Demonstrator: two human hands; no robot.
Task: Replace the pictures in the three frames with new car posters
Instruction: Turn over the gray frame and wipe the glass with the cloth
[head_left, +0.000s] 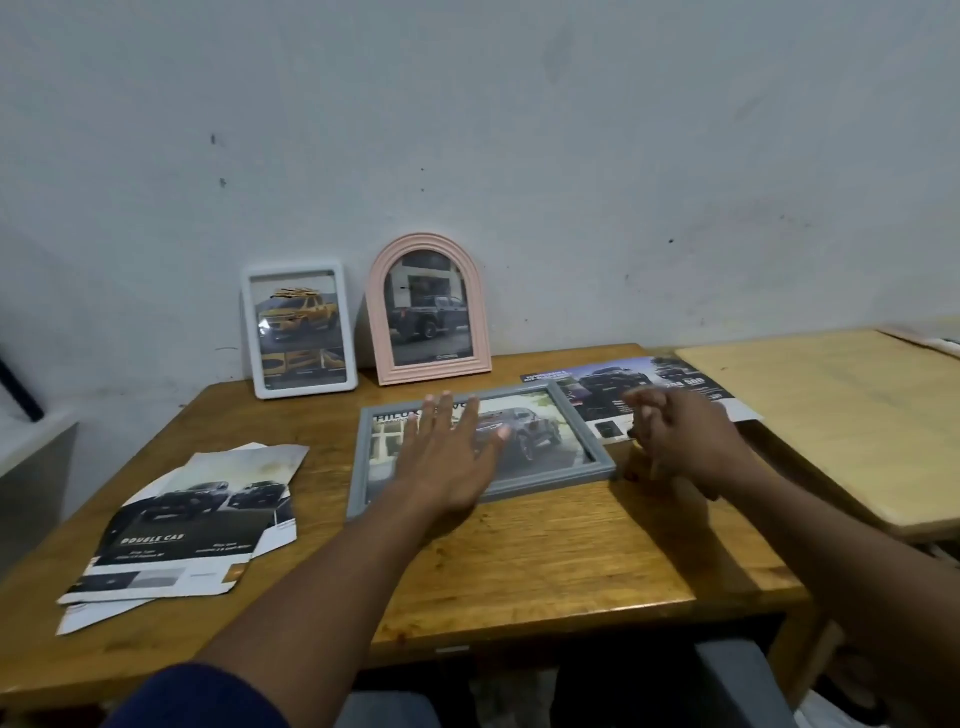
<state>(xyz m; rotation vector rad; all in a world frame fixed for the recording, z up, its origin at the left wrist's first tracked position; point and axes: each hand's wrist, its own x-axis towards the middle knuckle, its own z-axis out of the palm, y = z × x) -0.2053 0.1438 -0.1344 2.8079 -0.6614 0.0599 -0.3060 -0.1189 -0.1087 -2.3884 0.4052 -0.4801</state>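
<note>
Head cam: grey frame (535, 431) flat on tabletop (519, 561), poster in. L grip (447, 457) spread flat over it; R grip (680, 447) curled at right edge, blurred, can't tell if pinching. Prob last frame; nxt: stand it up.

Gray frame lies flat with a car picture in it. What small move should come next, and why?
Probably lift the gray frame and stand it at the wall beside the pink frame. It lies face up, already filled, while the white frame and pink one stand filled. The left hand lies flat over it; the blurred right hand is by its right corner.
</note>
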